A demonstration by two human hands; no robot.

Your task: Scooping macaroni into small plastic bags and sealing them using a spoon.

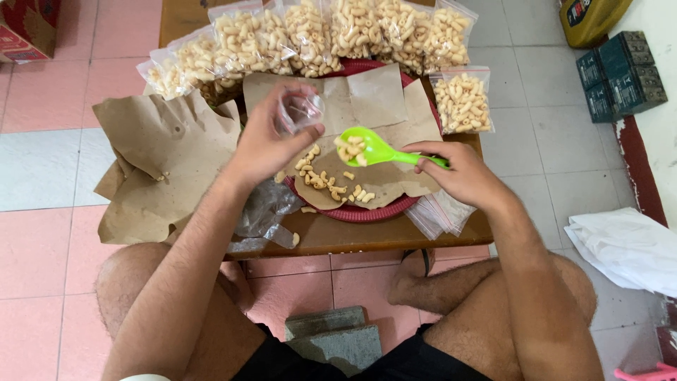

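My left hand (271, 137) holds a small clear plastic bag (300, 111) open above a red round tray (367, 212). My right hand (458, 173) grips the handle of a bright green plastic spoon (370, 149) loaded with a few pale macaroni-shaped snacks, its bowl just right of the bag's mouth. Brown paper (391, 180) lines the tray, and loose snack pieces (331, 180) lie scattered on it below both hands.
Several filled clear snack bags (310, 35) are stacked along the low wooden table's (352, 240) far side, one (462, 102) at the right. Crumpled brown paper (159, 162) covers the left. Empty bags (441, 215) lie under my right wrist. Dark boxes (620, 74) stand on the tiled floor.
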